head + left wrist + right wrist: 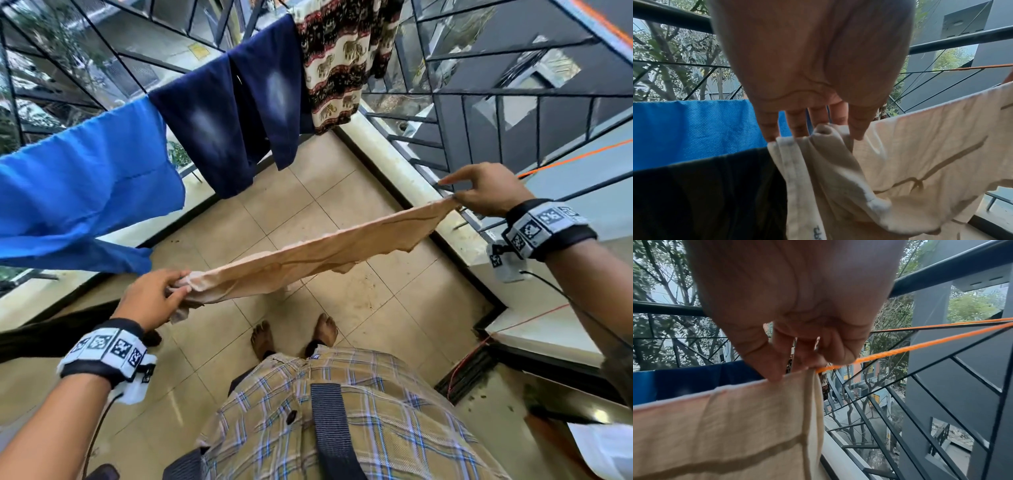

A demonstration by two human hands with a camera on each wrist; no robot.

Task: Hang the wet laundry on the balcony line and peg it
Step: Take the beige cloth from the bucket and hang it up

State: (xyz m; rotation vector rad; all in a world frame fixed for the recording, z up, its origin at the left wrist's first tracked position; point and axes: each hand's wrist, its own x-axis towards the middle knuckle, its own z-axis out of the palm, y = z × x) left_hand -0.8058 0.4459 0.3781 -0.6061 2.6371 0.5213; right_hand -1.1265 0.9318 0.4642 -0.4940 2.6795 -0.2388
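Observation:
A beige cloth (308, 255) hangs stretched between my two hands over the balcony floor. My left hand (161, 298) grips its bunched left end; in the left wrist view the fingers (797, 123) curl over the folded hem of the cloth (920, 146). My right hand (479, 193) pinches the right corner, with the index finger pointing out. In the right wrist view the right hand (797, 365) holds the cloth (725, 426) against the orange line (910, 347). No pegs show.
A blue garment (82, 185), dark blue jeans (236, 113) and an elephant-print cloth (339, 58) hang along the line at left and centre. A black metal railing (513, 96) and a low ledge (394, 171) bound the balcony. My bare feet (294, 334) stand on beige tiles.

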